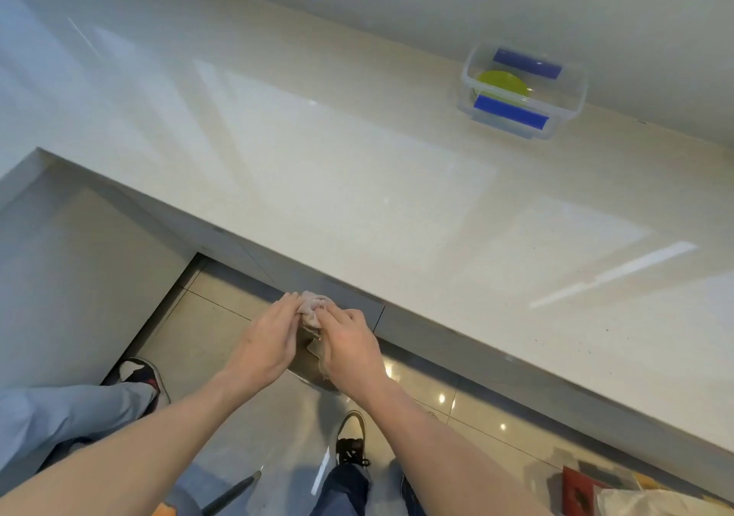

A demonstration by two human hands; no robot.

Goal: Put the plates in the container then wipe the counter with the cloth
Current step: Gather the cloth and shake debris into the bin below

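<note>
Fingers [292, 301] of the left hand [270, 341] and those of the right hand [349, 341] are curled narrow around a small pale cloth [313, 305], bunched into a wad between them. Both hands hold it in the air just off the near edge of the table [357, 198], over the tiled floor [222, 317], not on the surface; this looks like gathering or refolding the cloth into a compact pad so that one palm can press it flat, and doing it clear of the edge keeps loose ends off the top. A tail of the cloth seems to hang below the hands, though it is dark and hard to read. Outward from there, the broad pale table top lies bare and glossy, with only window reflections across it. Well apart from the hands, toward the far right of the table and close against the wall, stands the clear container [576, 90] with blue clips, and a green plate [502, 83] lies inside it; whether more plates sit beneath cannot be told. Set back there, it leaves the middle and near stretch free for sweeping. By that layout the plates step looks done and the wiping not yet begun.
</note>
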